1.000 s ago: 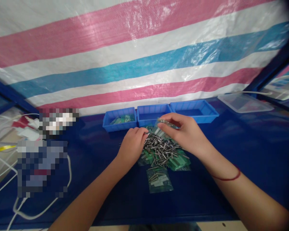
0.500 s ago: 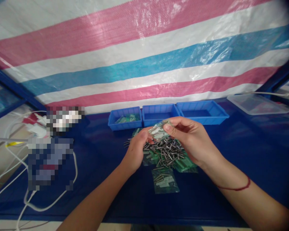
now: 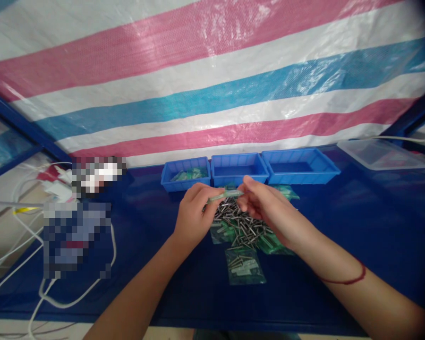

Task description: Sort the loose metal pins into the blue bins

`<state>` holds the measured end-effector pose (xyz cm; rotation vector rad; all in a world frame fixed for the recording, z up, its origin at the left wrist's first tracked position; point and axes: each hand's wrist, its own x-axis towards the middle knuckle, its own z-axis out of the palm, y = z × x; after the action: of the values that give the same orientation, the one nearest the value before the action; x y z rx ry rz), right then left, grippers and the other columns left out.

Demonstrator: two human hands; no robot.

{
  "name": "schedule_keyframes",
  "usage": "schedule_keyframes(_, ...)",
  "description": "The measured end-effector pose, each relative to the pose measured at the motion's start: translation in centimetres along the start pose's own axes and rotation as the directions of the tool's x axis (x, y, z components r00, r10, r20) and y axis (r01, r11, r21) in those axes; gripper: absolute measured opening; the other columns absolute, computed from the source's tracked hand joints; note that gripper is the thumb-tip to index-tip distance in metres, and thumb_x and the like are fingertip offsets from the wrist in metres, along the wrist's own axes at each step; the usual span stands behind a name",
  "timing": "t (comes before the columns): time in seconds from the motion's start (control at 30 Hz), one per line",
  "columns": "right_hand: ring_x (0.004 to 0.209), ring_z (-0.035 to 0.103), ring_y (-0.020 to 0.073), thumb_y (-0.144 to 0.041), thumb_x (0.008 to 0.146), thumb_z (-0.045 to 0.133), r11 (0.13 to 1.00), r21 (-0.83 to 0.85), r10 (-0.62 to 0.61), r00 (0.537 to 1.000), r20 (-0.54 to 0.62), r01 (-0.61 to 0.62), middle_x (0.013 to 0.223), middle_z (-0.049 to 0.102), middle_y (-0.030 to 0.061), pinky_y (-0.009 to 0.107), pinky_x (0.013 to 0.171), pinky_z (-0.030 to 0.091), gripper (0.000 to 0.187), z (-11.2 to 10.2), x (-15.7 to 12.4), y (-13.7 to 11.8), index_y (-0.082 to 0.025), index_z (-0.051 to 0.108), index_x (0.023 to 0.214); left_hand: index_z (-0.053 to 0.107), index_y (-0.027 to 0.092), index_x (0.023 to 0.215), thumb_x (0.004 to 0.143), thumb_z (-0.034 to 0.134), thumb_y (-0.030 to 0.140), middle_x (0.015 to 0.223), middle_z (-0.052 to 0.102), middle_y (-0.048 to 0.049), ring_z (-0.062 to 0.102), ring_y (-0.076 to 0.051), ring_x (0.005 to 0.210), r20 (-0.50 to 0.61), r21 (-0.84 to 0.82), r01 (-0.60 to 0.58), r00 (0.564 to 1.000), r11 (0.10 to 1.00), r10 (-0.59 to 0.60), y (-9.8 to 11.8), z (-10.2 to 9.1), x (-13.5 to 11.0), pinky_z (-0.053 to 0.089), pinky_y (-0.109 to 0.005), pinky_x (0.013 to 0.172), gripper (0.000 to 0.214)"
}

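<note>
Both hands hold one small clear plastic bag (image 3: 227,194) stretched edge-on between them, just above a heap of small metal pins (image 3: 241,225). My left hand (image 3: 193,215) pinches the bag's left end. My right hand (image 3: 265,210) pinches its right end. The pins lie on several small greenish bags (image 3: 269,243) on the blue table (image 3: 357,226). One filled bag (image 3: 245,266) lies flat in front of the heap.
Three blue trays stand in a row at the back: the left tray (image 3: 185,174) holds green bags, the middle tray (image 3: 238,168) and the right tray (image 3: 299,165) look bare. A clear lid (image 3: 382,155) lies at the far right. White cables (image 3: 56,288) trail at the left.
My right hand lifted the small bag off the heap, my left hand came up to take its other end, and the bag has turned from face-on to edge-on.
</note>
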<state>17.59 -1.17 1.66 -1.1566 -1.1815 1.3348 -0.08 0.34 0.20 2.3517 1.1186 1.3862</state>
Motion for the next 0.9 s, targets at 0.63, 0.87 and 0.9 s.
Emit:
schedule_keyframes(0.63, 0.09, 0.062, 0.0202, -0.014, 0.083, 0.061, 0.447, -0.583, -0.791, 0.604, 0.095, 0.678, 0.095, 0.073, 0.0027, 0.04, 0.085, 0.048, 0.015, -0.8, -0.8, -0.2, -0.025, 0.069, 0.09, 0.045, 0.018, 0.128, 0.094, 0.024, 0.059, 0.07, 0.059, -0.0019, 0.048, -0.011, 0.05, 0.34, -0.553, 0.574, 0.817, 0.605, -0.465, 0.3, 0.1, 0.9, 0.037, -0.022, 0.046, 0.057)
schedule_keyframes(0.87, 0.101, 0.054, 0.0226, -0.008, 0.083, 0.059, 0.148, -0.649, -0.787, 0.487, 0.379, 0.746, 0.104, 0.073, 0.0012, 0.042, 0.087, 0.046, 0.021, -0.4, -1.1, 0.1, -0.023, 0.07, 0.094, 0.057, 0.022, 0.113, 0.083, 0.061, 0.04, 0.074, 0.06, 0.0008, 0.056, -0.011, 0.064, 0.284, -0.568, 0.566, 0.816, 0.598, -0.503, 0.6, -0.3, 1.2, 0.047, -0.023, 0.062, 0.035)
schedule_keyframes(0.9, 0.103, 0.054, 0.0228, -0.009, 0.083, 0.059, 0.135, -0.656, -0.783, 0.485, 0.388, 0.742, 0.106, 0.072, 0.0014, 0.042, 0.088, 0.046, 0.021, -0.4, -1.1, 0.2, -0.023, 0.07, 0.095, 0.059, 0.021, 0.111, 0.082, 0.063, 0.037, 0.074, 0.06, 0.001, 0.056, -0.011, 0.065, 0.264, -0.55, 0.551, 0.828, 0.627, -0.495, 0.5, -0.3, 1.2, 0.046, -0.023, 0.062, 0.033)
